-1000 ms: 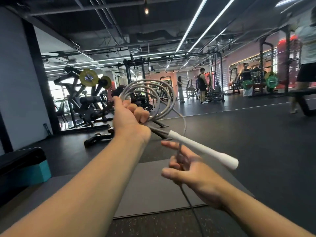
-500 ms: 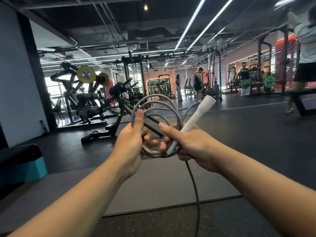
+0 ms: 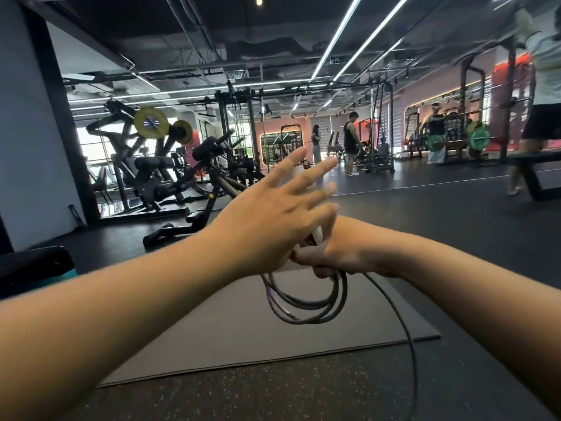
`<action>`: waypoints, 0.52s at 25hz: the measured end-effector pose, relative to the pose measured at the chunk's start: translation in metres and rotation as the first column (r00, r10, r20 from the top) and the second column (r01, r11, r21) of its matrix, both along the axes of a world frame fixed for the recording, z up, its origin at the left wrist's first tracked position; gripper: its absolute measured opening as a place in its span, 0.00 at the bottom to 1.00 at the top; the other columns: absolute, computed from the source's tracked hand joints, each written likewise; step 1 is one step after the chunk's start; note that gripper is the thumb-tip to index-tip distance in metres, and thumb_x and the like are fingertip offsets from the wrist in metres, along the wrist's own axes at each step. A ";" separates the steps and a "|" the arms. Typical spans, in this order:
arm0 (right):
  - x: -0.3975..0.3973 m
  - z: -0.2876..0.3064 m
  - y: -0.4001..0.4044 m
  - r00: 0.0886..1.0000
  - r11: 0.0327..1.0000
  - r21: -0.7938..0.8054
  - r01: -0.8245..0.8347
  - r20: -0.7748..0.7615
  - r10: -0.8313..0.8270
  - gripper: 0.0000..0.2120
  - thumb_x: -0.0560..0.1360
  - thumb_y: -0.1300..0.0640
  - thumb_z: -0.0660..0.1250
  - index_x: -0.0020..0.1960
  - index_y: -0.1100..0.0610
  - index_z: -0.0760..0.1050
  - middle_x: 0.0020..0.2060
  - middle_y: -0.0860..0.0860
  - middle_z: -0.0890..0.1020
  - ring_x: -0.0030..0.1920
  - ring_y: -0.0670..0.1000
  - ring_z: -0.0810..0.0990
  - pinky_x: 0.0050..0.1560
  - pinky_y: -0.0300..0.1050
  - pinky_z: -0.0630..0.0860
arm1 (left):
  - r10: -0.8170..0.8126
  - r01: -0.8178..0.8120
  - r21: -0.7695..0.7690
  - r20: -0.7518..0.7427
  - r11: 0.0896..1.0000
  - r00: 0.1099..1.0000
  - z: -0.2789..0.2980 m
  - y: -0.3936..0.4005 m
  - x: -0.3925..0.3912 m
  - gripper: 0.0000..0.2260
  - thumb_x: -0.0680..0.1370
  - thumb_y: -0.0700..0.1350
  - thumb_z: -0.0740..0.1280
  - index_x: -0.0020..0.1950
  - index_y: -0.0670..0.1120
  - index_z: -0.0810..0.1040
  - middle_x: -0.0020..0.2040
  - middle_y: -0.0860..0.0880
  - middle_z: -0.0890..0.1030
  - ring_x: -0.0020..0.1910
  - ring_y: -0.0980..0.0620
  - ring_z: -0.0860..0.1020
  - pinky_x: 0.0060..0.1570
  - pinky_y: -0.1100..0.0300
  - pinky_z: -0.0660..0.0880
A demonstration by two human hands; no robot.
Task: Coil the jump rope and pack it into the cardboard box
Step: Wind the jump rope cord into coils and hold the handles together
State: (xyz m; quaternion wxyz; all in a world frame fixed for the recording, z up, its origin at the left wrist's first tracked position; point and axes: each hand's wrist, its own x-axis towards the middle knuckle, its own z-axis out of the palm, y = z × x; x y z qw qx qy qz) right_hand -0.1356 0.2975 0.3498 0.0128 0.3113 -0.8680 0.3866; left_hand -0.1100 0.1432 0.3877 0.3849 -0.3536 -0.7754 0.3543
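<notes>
Gripping the coiled jump rope (image 3: 306, 302) in your right hand (image 3: 343, 253), loops hanging over the mat (image 3: 243, 329); your left hand (image 3: 273, 214) is spread, fingers apart

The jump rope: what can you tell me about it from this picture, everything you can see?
The jump rope is a thin, dark cord, rubbery-looking with a purplish sheen. Several loops hang bunched below the right hand, which is closed around the top of the coil. A sliver of a white handle shows above that fist. One loose strand trails down past the grey mat toward the floor. The left hand, fingers spread, crosses in front, open.
</notes>
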 end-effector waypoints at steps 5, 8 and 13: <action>-0.003 0.009 0.010 0.993 0.985 0.154 0.076 -0.104 -0.060 0.07 0.72 0.56 0.74 0.39 0.58 0.80 0.25 0.48 0.80 0.25 0.45 0.72 0.29 0.40 0.68 | 0.256 -0.324 0.113 0.395 0.939 0.882 0.006 -0.005 -0.005 0.04 0.78 0.51 0.62 0.46 0.53 0.68 0.34 0.54 0.70 0.36 0.48 0.72 0.34 0.55 0.69; 0.001 0.011 0.026 0.999 0.992 0.122 0.042 -0.023 -0.039 0.09 0.75 0.50 0.74 0.40 0.54 0.81 0.30 0.49 0.85 0.27 0.46 0.71 0.27 0.39 0.65 | 0.149 -0.403 0.273 0.637 0.874 0.756 0.001 -0.016 -0.010 0.04 0.79 0.47 0.64 0.44 0.52 0.74 0.36 0.53 0.75 0.35 0.50 0.73 0.36 0.58 0.71; -0.002 0.007 0.020 0.987 0.992 0.118 -0.051 -0.145 0.068 0.09 0.76 0.54 0.71 0.38 0.52 0.79 0.27 0.47 0.78 0.27 0.45 0.71 0.30 0.40 0.67 | -0.345 -0.598 0.462 0.887 0.655 0.307 0.008 -0.017 -0.011 0.12 0.72 0.44 0.77 0.54 0.44 0.83 0.47 0.44 0.87 0.48 0.45 0.84 0.56 0.51 0.77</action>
